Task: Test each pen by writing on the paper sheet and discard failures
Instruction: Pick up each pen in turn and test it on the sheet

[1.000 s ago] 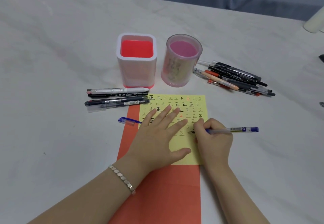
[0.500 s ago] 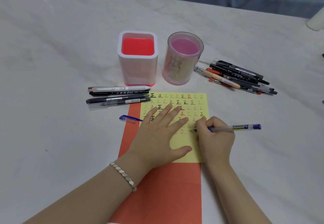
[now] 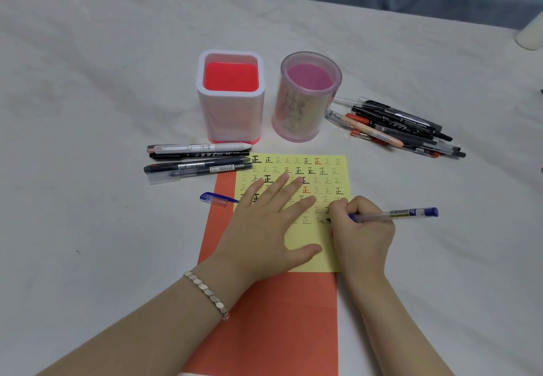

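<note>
The right hand (image 3: 363, 234) grips a blue pen (image 3: 393, 215), and its tip touches the yellow paper sheet (image 3: 329, 255). The left hand (image 3: 264, 225) lies flat on the sheet, fingers straight.

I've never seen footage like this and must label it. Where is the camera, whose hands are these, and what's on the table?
There is no machine here: a person works with bare hands, and the one camera sits on their head, looking forward and down. The left hand lies flat on a yellow sheet covered in test characters, which rests on an orange sheet. The right hand holds a clear pen in its grip, tip on the paper. A blue cap lies at the sheets' left edge. Farther back stand a square holder and a round holder; four pens lie in a row on the left, a pile of pens on the right.
</note>
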The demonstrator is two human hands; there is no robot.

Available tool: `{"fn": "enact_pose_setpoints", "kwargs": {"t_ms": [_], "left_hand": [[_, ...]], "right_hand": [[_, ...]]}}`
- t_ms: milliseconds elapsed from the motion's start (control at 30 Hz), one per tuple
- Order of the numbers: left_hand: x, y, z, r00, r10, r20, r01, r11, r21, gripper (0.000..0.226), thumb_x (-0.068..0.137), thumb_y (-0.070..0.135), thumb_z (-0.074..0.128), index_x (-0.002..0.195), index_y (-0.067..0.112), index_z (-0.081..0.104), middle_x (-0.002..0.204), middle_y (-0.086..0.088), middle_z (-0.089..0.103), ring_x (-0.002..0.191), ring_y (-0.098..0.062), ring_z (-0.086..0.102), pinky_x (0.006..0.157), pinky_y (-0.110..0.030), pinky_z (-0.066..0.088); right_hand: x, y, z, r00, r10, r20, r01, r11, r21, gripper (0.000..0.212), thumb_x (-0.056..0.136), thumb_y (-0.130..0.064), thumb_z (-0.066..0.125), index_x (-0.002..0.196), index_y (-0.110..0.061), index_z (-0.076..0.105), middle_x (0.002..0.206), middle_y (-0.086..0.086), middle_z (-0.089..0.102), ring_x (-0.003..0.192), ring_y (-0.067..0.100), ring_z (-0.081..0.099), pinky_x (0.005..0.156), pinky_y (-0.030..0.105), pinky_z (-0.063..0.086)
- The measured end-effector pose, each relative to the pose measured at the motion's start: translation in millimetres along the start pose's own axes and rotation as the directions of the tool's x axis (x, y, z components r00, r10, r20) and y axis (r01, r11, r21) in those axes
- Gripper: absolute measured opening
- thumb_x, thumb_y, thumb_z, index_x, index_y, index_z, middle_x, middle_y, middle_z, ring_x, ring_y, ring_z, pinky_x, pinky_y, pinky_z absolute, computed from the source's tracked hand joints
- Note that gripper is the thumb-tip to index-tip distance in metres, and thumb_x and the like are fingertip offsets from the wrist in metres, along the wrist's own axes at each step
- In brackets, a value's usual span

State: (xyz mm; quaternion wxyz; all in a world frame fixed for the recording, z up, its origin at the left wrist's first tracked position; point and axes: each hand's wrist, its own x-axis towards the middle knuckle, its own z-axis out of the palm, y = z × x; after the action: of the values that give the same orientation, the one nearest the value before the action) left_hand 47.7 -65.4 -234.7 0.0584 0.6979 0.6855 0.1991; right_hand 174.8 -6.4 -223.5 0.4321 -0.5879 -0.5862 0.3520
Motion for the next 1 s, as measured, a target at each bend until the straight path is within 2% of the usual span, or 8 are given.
{"fn": "enact_pose_setpoints", "kwargs": {"t_ms": [100,233,300,400,533,700,1000], "left_hand": [[0.1,-0.4,0.4,1.000,-0.001,0.004,0.001,1.000,0.002,0.068,0.073,0.068,0.040,0.128,0.031,0.053,0.143,0.001,0.044,0.136,-0.018,0.034,0.108,-0.043,0.016],[0.3,-0.5,1.0,1.000,-0.001,0.001,0.001,1.000,0.007,0.068,0.072,0.068,0.041,0.128,0.031,0.054,0.142,0.001,0.045,0.135,-0.018,0.035,0.107,-0.044,0.017],[0.1,-0.5,1.1,1.000,-0.003,-0.002,0.003,1.000,-0.003,0.068,0.072,0.068,0.041,0.127,0.031,0.054,0.142,0.001,0.045,0.135,-0.017,0.035,0.107,-0.043,0.017],[0.1,-0.5,1.2,1.000,-0.003,-0.004,0.003,1.000,-0.007,0.068,0.072,0.067,0.041,0.127,0.031,0.054,0.143,0.001,0.044,0.136,-0.017,0.034,0.108,-0.043,0.016],[-0.1,-0.6,2.0,1.000,-0.005,-0.008,0.005,1.000,-0.010,0.068,0.072,0.068,0.042,0.128,0.031,0.054,0.143,0.002,0.044,0.136,-0.017,0.034,0.108,-0.043,0.016],[0.2,-1.2,3.0,1.000,0.001,-0.017,-0.001,1.000,-0.011,0.067,0.071,0.067,0.043,0.126,0.031,0.055,0.142,0.002,0.045,0.135,-0.017,0.035,0.108,-0.043,0.016],[-0.9,-1.8,1.7,1.000,0.013,-0.007,-0.013,1.000,0.006,0.068,0.072,0.067,0.042,0.127,0.031,0.054,0.142,0.001,0.045,0.135,-0.017,0.035,0.107,-0.043,0.017]], "right_hand": [[0.0,-1.1,-0.8,1.000,0.014,-0.005,-0.014,0.999,0.037,0.044,0.077,-0.003,0.058,0.043,-0.014,0.033,0.038,-0.004,0.034,0.043,0.010,0.033,0.042,0.012,0.024],[0.4,-2.3,0.2,0.999,0.004,0.032,-0.004,1.000,0.031,0.033,0.070,-0.018,0.055,0.044,-0.011,0.036,0.041,-0.002,0.037,0.043,0.009,0.035,0.043,0.012,0.027],[0.3,-1.9,0.7,0.999,-0.003,0.039,0.003,1.000,0.015,0.037,0.074,-0.012,0.058,0.045,-0.008,0.036,0.041,-0.002,0.036,0.044,0.010,0.035,0.044,0.013,0.027],[0.1,-3.7,-0.1,0.999,0.003,0.036,-0.002,1.000,-0.006,0.037,0.076,-0.007,0.059,0.047,-0.002,0.036,0.045,0.007,0.035,0.045,0.010,0.032,0.043,0.013,0.026],[-0.3,-4.2,-1.0,0.999,0.020,0.042,-0.021,0.999,0.030,0.033,0.069,-0.014,0.055,0.043,-0.012,0.035,0.038,-0.005,0.033,0.042,0.009,0.034,0.042,0.011,0.026],[-1.4,-5.2,0.1,0.997,0.017,0.072,-0.018,1.000,0.017,0.033,0.066,-0.017,0.054,0.042,-0.016,0.033,0.039,-0.003,0.032,0.043,0.009,0.031,0.043,0.014,0.025],[-2.2,-5.2,-3.5,0.997,0.069,-0.044,-0.066,0.996,0.058,0.044,0.075,0.003,0.054,0.044,-0.013,0.028,0.036,-0.006,0.028,0.041,0.008,0.028,0.041,0.011,0.022]]}}
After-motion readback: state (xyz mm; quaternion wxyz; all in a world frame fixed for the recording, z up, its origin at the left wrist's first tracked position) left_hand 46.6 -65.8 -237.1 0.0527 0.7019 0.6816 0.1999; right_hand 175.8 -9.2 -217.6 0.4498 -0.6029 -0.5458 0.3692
